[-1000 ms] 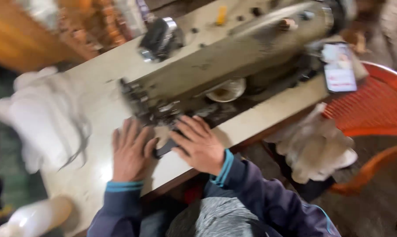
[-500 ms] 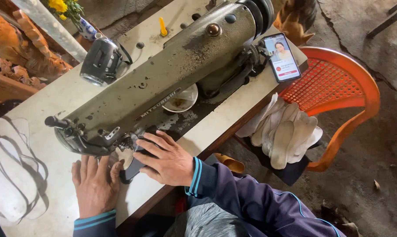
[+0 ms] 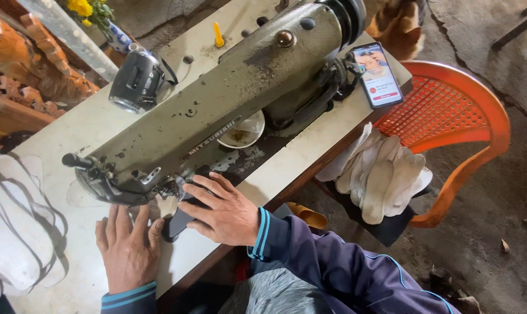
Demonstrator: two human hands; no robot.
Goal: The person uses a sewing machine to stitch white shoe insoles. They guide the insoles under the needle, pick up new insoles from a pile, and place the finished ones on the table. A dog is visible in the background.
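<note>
Dark flat piece (image 3: 179, 221) lies near the tabletop's (image 3: 310, 157) front edge, under the sewing machine's (image 3: 217, 110) needle end. My right hand (image 3: 222, 212) presses on it, fingers spread; my left hand (image 3: 126, 250) lies flat beside, grip apart.

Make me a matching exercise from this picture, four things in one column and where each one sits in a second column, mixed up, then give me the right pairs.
Things:
1. phone
2. plastic chair
3. small white dish
4. right hand

Places:
A. under the arm of the sewing machine
B. on the dark piece at the needle end
C. beside the table, holding pale insoles
D. propped at the handwheel end

Pairs: 1-D, 2-C, 3-A, 4-B
</note>
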